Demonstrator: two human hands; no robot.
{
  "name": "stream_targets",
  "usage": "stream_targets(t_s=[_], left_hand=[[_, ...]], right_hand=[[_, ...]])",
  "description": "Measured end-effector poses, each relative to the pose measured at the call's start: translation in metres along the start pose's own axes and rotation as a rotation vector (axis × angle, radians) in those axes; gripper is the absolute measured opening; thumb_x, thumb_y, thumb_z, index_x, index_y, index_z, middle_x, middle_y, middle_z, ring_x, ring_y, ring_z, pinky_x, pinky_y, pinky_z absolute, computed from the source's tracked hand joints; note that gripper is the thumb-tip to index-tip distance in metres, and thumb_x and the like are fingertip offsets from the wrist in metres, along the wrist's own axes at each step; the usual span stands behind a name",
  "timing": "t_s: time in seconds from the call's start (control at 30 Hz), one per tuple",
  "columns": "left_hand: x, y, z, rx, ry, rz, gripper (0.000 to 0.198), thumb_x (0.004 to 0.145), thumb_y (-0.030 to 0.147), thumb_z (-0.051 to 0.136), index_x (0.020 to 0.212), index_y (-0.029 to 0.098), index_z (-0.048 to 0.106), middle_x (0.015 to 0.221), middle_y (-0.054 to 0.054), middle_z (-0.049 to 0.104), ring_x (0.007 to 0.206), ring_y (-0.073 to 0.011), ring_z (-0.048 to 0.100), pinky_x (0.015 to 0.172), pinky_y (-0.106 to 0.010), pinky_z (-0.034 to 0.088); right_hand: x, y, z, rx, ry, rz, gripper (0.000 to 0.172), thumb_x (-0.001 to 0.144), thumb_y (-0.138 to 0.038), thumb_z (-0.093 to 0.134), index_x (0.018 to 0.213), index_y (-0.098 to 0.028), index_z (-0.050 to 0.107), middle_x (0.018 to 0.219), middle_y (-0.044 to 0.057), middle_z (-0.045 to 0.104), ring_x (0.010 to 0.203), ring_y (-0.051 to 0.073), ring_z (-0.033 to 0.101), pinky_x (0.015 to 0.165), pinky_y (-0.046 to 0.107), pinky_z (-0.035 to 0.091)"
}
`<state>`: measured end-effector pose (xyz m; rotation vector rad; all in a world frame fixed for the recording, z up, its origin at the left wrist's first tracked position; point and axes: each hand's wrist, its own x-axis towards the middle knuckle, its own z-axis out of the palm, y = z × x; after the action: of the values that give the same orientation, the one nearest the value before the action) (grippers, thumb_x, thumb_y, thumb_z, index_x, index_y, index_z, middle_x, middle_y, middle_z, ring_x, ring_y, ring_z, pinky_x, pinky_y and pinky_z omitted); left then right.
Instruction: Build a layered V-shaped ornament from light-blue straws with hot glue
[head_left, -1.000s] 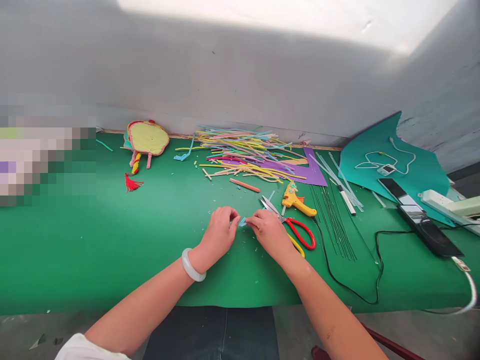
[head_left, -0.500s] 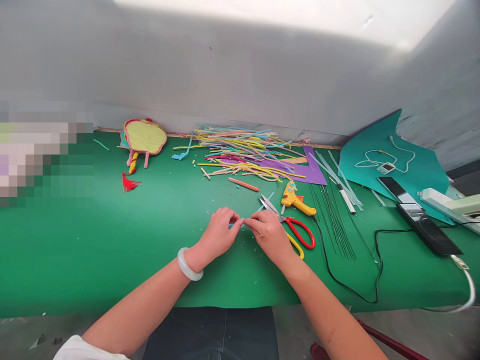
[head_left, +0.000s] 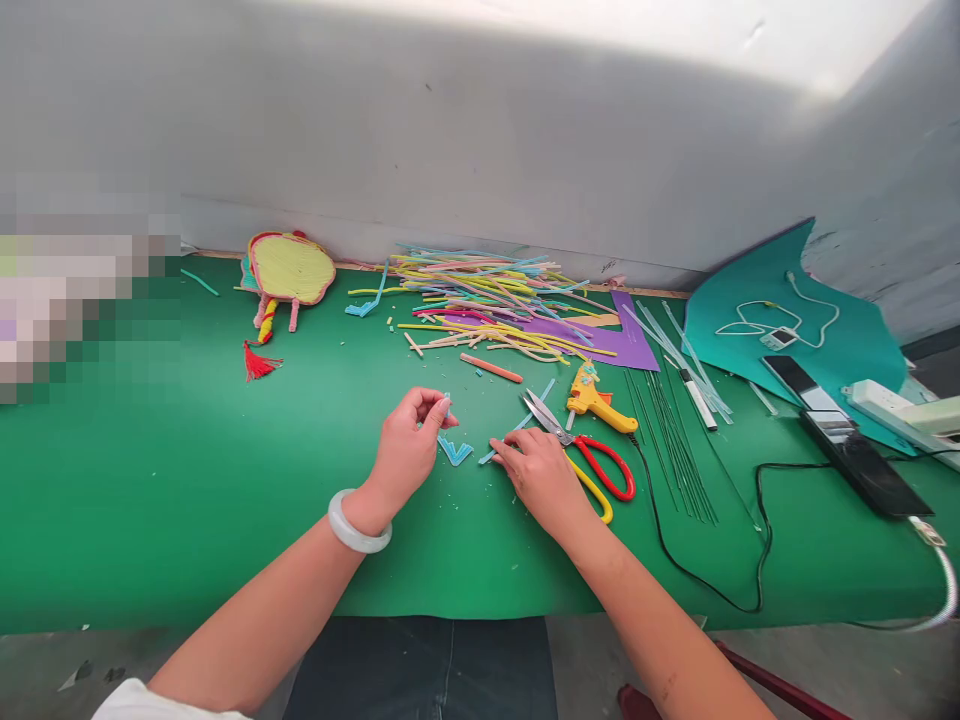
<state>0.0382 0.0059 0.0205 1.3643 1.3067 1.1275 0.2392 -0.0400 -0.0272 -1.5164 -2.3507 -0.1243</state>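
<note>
My left hand (head_left: 409, 440), with a pale bangle at its wrist, pinches the upper end of a light blue pipe-cleaner piece. The bent, V-shaped blue piece (head_left: 455, 452) shows just below its fingers; whether the two parts join is hidden by the fingers. My right hand (head_left: 536, 470) rests low over the table, its fingertips closed on the near end of a straight blue pipe cleaner (head_left: 541, 397). That strip runs away under the blades of the scissors (head_left: 551, 418), which have one red and one yellow handle and lie beside my right hand.
Behind lies a pile of coloured pipe cleaners (head_left: 487, 285) on purple sheet (head_left: 636, 335). A yellow glue gun (head_left: 600, 403), green wires (head_left: 675, 450), glue sticks (head_left: 701, 350) and a power strip (head_left: 892, 405) are rightward. A yellow fan-shaped piece (head_left: 294, 272) stands back left.
My hands have moved apart. My left hand has shifted left and up with its blue piece, uncovering the V shape, while my right hand has come down onto the straight blue strip.
</note>
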Motion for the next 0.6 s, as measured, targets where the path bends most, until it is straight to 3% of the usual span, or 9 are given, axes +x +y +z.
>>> stream_targets(t_s=[0.07,0.13,0.23,0.3,0.43,0.6], left_hand=[[-0.001,0.006,-0.008,0.016,-0.034,-0.005,0.023,0.086,0.041,0.058,0.089,0.019,0.059,0.081,-0.002,0.067,0.078,-0.0176,0.066,0.077,-0.032,0.049],[-0.002,0.009,-0.016,0.062,-0.107,-0.012,0.023,0.085,0.041,0.058,0.091,0.02,0.062,0.087,-0.003,0.068,0.083,-0.0187,0.066,0.079,-0.032,0.048],[-0.004,0.008,-0.021,0.123,-0.243,-0.041,0.022,0.085,0.041,0.058,0.09,0.02,0.065,0.09,-0.004,0.07,0.086,-0.0194,0.064,0.08,-0.033,0.048],[-0.006,0.004,-0.021,0.132,-0.293,-0.053,0.022,0.085,0.04,0.058,0.091,0.02,0.065,0.091,-0.004,0.069,0.085,-0.0191,0.063,0.081,-0.033,0.048],[-0.009,-0.006,-0.016,0.122,-0.247,-0.025,0.021,0.086,0.038,0.058,0.097,0.02,0.061,0.093,-0.003,0.067,0.086,-0.0181,0.061,0.081,-0.033,0.05],[-0.012,-0.01,-0.017,0.141,-0.217,0.034,0.016,0.088,0.035,0.056,0.095,0.022,0.059,0.093,-0.002,0.065,0.087,-0.0166,0.06,0.082,-0.031,0.049]], right_hand=[[0.001,0.001,0.0,0.028,-0.022,0.027,0.022,0.096,-0.032,0.056,0.104,-0.021,0.073,0.095,0.009,0.068,0.087,0.024,0.057,0.076,0.036,0.042],[0.004,0.001,-0.001,0.094,-0.039,0.072,0.02,0.096,-0.03,0.055,0.1,-0.021,0.073,0.094,0.008,0.067,0.087,0.024,0.058,0.077,0.037,0.044],[0.015,-0.005,-0.009,0.272,-0.035,0.183,0.021,0.095,-0.021,0.054,0.111,-0.019,0.068,0.093,0.008,0.064,0.088,0.023,0.059,0.078,0.036,0.047],[0.025,-0.014,-0.018,0.472,-0.001,0.296,0.024,0.096,-0.025,0.053,0.115,-0.02,0.065,0.091,0.007,0.064,0.084,0.021,0.06,0.076,0.034,0.049],[0.042,-0.034,-0.032,0.901,-0.009,0.436,0.023,0.094,-0.039,0.054,0.106,-0.023,0.067,0.097,0.004,0.067,0.082,0.017,0.063,0.074,0.03,0.052],[0.045,-0.041,-0.025,1.063,-0.054,0.487,0.015,0.086,-0.035,0.066,0.094,-0.022,0.067,0.094,0.002,0.067,0.085,0.016,0.063,0.077,0.029,0.051]])
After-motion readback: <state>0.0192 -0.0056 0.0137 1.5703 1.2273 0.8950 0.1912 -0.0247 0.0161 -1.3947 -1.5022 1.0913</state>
